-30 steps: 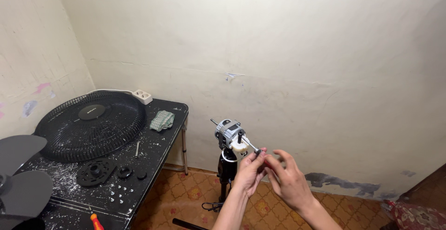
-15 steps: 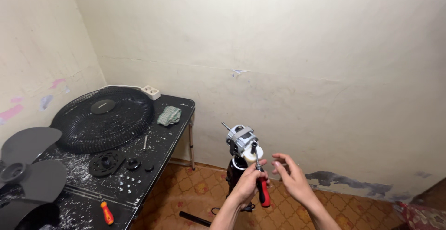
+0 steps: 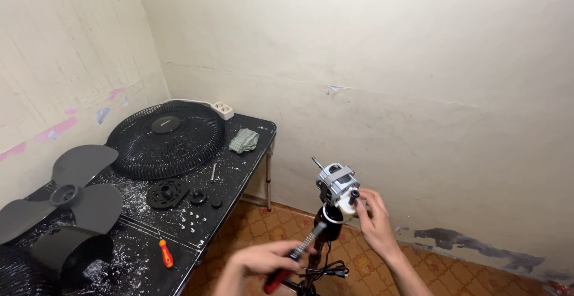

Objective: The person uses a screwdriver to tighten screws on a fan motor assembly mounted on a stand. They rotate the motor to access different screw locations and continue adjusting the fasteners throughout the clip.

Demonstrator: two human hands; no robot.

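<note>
A grey fan motor point(image 3: 336, 181) with a bare shaft sits on top of a black stand point(image 3: 329, 217) over the tiled floor. My right hand point(image 3: 375, 219) grips the white rear part of the motor, fingers curled around it. My left hand point(image 3: 258, 260) is lower and to the left, closed on a red-handled screwdriver point(image 3: 297, 254) whose dark shaft points up-right toward the stand. A black cord point(image 3: 326, 269) loops below the stand.
A black table point(image 3: 149, 254) dusted with white specks stands at left, against the wall. On it are a round fan grille point(image 3: 164, 140), grey fan blades point(image 3: 72, 194), black round parts point(image 3: 167, 193), a small orange screwdriver point(image 3: 165, 253), a checked cloth point(image 3: 243, 140) and a power strip point(image 3: 223, 110).
Both hands were together at the motor. My left hand has dropped down and left with the screwdriver, while my right hand stays on the motor. The view has swung left.
</note>
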